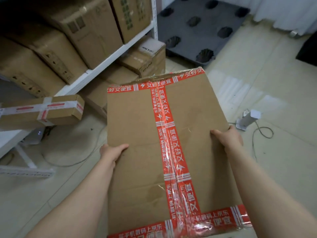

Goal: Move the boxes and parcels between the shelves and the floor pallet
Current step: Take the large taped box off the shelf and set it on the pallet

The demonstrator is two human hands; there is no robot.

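I hold a large brown cardboard box (137, 134) sealed with red printed tape, lifted above the tiled floor. My left hand (112, 152) grips its left edge with the thumb on top. My right hand (229, 137) grips its right edge the same way. A dark grey plastic floor pallet (205, 12) lies at the top centre, beyond the box, with nothing on it. White shelves (109, 60) on the left carry several brown cartons (89, 31). A flat taped parcel (42, 110) lies on a lower shelf at the left.
More cartons (145, 60) are stacked on the floor under the shelf, just beyond the held box. A small white device (247, 119) with a trailing cable lies on the floor to the right. A dark object (308, 50) sits at the right edge.
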